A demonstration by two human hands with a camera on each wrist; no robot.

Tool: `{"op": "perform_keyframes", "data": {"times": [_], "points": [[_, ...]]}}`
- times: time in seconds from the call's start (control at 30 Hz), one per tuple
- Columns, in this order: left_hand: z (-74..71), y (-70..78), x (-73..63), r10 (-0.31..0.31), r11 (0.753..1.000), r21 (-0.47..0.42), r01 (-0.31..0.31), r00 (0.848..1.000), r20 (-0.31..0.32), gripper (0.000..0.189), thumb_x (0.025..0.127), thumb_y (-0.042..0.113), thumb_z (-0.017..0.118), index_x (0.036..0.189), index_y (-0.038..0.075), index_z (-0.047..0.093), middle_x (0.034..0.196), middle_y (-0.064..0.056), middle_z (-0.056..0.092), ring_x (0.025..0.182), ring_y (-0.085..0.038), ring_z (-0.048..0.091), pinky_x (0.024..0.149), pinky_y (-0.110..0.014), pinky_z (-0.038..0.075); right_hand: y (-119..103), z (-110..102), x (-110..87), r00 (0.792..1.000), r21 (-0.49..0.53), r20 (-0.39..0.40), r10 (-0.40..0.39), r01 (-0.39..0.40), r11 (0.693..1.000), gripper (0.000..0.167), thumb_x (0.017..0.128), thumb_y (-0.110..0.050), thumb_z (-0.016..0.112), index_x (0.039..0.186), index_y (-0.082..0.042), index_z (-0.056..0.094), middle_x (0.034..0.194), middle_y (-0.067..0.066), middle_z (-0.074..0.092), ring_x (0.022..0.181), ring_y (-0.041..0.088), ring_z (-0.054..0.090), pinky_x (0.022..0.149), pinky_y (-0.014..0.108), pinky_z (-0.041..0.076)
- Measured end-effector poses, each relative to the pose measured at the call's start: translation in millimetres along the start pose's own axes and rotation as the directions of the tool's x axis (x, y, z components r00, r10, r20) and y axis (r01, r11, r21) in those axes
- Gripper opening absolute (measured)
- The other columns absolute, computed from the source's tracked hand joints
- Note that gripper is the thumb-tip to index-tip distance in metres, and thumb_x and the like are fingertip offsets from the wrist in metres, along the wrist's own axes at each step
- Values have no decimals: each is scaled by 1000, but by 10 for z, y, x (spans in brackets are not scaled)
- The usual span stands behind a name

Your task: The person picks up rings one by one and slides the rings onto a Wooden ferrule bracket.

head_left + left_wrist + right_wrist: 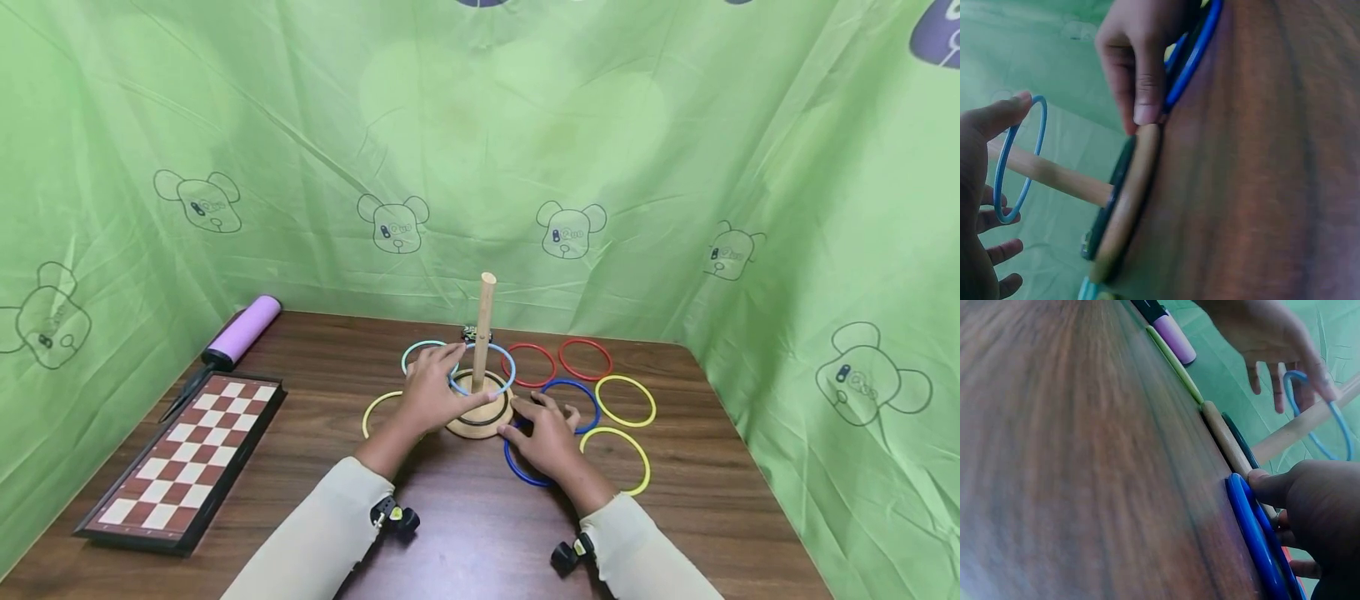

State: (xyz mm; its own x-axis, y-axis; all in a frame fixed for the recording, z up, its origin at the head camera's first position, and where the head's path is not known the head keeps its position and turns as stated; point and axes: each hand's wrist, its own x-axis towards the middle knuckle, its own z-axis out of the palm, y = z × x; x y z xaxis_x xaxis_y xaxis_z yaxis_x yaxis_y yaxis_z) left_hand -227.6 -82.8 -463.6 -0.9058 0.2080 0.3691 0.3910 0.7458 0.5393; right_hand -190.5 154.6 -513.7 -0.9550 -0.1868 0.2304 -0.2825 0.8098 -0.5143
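My left hand [435,390] pinches a light blue ring [513,367] between thumb and fingers. The ring circles the upright wooden peg [484,325], raised above the round wooden base [472,430], as the left wrist view shows. A dark ring [1110,200] lies on the base around the foot of the peg. At the base's right edge, my right hand [549,433] grips the rim with thumb and fingertips. Right beside that hand lie two blue rings [597,408], one partly under it.
Red rings [587,340] and yellow rings [626,377] lie to the right. Left of the base are another yellow ring [366,417] and a light blue ring [405,354]. A folded checkered board [187,454] and a purple pump [246,330] occupy the left side. Green cloth [480,150] encloses the table.
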Motion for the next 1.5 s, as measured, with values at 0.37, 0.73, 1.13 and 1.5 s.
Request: {"op": "perform_keyframes", "data": {"times": [0.37, 0.73, 1.13, 1.5], "points": [[209, -178, -84, -32, 999, 18, 30, 993, 112, 106, 79, 69, 87, 160, 7, 56, 163, -16, 58, 152, -45, 45, 124, -71, 33, 1, 4, -8, 1000, -2, 11, 11, -11, 1000, 55, 97, -41, 84, 144, -15, 73, 145, 5, 75, 153, 41, 51, 118, 80, 17], [297, -263, -86, -47, 997, 66, 37, 987, 156, 110, 79, 75, 85, 158, 4, 57, 163, -16, 58, 153, -45, 44, 123, -74, 31, 6, 7, 9, 1000, -5, 15, 5, -4, 1000, 55, 97, -40, 84, 144, -14, 73, 145, 5, 75, 153, 41, 51, 117, 79, 17], [322, -296, -95, -12, 992, 127, -9, 987, 159, 105, 79, 71, 88, 157, 7, 59, 159, -14, 61, 150, -42, 45, 122, -73, 31, 28, 26, 5, 1000, 0, -10, -3, 3, 1000, 55, 96, -38, 85, 143, -12, 74, 142, 7, 76, 151, 42, 53, 116, 82, 17], [328, -320, -106, 3, 979, 198, -40, 983, 181, 111, 78, 77, 85, 160, 9, 56, 161, -10, 59, 154, -40, 40, 123, -71, 31, -1, -4, -4, 1000, 4, 14, 20, -20, 1000, 55, 97, -40, 84, 144, -13, 73, 143, 7, 75, 153, 42, 51, 118, 80, 16]]}}
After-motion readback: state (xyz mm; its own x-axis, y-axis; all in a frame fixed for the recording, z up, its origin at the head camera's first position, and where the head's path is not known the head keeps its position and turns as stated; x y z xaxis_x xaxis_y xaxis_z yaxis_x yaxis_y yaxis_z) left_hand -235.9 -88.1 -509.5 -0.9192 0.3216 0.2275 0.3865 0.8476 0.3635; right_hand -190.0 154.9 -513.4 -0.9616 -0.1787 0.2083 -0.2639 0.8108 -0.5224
